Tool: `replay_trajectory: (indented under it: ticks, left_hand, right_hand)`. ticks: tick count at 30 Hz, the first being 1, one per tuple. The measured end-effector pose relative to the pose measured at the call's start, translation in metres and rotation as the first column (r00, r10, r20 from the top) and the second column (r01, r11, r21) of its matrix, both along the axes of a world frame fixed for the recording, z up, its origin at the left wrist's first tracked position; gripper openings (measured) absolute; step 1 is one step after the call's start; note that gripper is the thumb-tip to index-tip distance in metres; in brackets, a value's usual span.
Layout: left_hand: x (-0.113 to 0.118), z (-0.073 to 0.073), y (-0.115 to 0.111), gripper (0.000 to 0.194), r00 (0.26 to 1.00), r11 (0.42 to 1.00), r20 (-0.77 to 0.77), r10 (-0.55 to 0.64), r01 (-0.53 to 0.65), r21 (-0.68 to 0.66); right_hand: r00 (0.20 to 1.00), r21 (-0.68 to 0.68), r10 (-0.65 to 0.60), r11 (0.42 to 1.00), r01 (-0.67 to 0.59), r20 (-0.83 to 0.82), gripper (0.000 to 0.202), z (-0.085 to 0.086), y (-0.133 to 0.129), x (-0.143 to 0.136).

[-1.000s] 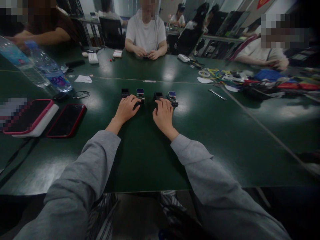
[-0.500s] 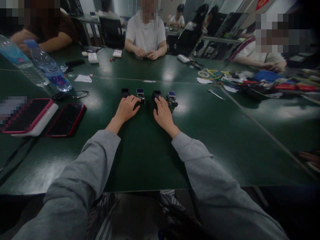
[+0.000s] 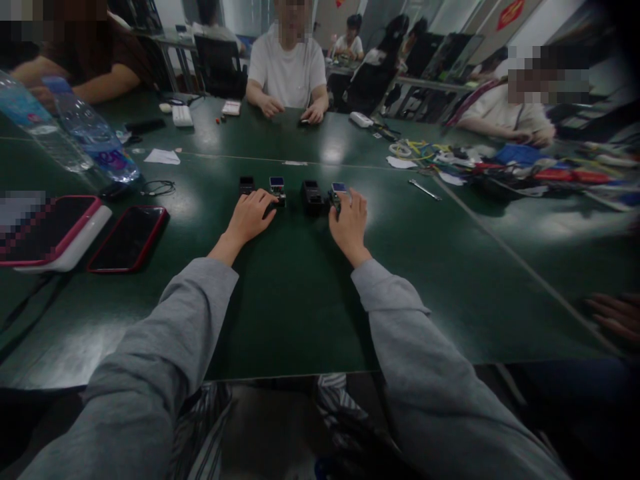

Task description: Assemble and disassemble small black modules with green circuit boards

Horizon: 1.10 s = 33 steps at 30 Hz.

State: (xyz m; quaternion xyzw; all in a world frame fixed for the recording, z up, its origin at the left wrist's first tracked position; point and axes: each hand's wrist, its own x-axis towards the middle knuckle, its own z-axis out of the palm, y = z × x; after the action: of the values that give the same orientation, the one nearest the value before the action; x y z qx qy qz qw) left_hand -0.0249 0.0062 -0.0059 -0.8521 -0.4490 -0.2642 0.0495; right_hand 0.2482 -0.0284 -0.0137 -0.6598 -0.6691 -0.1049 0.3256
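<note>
My left hand (image 3: 251,215) lies over the front of a small black device (image 3: 247,181), fingers stretched out. Its index finger reaches the lower edge of a little circuit board with a blue screen (image 3: 277,183). To the right stands a second black boxy device (image 3: 311,195), untouched. My right hand (image 3: 351,221) is at another circuit board with a blue screen (image 3: 339,188), thumb on its left side and fingers apart on its right. The hand hides part of this board, and I cannot see a firm grip.
Two phones, one in a red case (image 3: 129,239), and water bottles (image 3: 97,137) occupy the left side. A wrench (image 3: 424,190) lies to the right, before a heap of cables (image 3: 500,163). Across the green table (image 3: 295,300) sits a person in white (image 3: 287,70).
My right hand has moved right, off the black device and onto the circuit board beside it. My left hand stays in place. The view has shifted slightly.
</note>
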Motion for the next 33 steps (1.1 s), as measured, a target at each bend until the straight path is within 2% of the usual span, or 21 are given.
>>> replay_trajectory:
  ticks: [3, 7, 14, 18, 21, 24, 26, 33]
  left_hand:
    - [0.0, 0.001, -0.001, 0.03, 1.0, 1.0, -0.006, 0.0, 0.0, 0.005]
    - [-0.001, 0.001, -0.001, 0.03, 1.0, 1.0, -0.01, -0.007, 0.007, 0.013]
    - [-0.002, 0.0, -0.003, 0.028, 1.0, 1.0, 0.022, -0.02, 0.02, 0.011]
    - [-0.003, 0.001, -0.005, 0.028, 0.999, 1.0, 0.026, -0.019, 0.019, 0.006]
    - [-0.003, 0.003, -0.006, 0.028, 0.999, 1.0, 0.026, -0.022, 0.022, 0.007]
    - [-0.002, 0.004, -0.006, 0.028, 1.0, 1.0, 0.021, -0.024, 0.023, 0.01]
    - [-0.002, 0.004, -0.006, 0.029, 1.0, 1.0, 0.019, -0.024, 0.024, 0.012]
    - [-0.001, 0.001, -0.003, 0.029, 0.999, 1.0, 0.019, -0.026, 0.026, 0.014]
  right_hand:
    - [0.998, -0.107, -0.054, 0.993, 0.051, -0.018, 0.049, -0.01, 0.008, 0.013]
    - [0.998, -0.192, -0.044, 0.981, 0.036, -0.036, 0.052, -0.018, 0.016, 0.019]
    - [0.999, -0.199, -0.027, 0.98, 0.018, -0.042, 0.053, -0.019, 0.02, 0.022]
    - [0.996, -0.101, -0.085, 0.991, 0.083, -0.013, 0.057, -0.015, 0.015, 0.015]
    - [0.999, -0.021, 0.006, 1.0, -0.005, 0.042, 0.056, -0.009, 0.01, 0.004]
    - [0.977, -0.093, 0.173, 0.982, -0.162, 0.126, 0.054, -0.007, 0.007, -0.008]
    - [0.959, -0.15, 0.24, 0.964, -0.218, 0.153, 0.054, -0.007, 0.007, -0.012]
    - [0.956, -0.192, 0.258, 0.954, -0.229, 0.142, 0.062, -0.011, 0.012, -0.008]
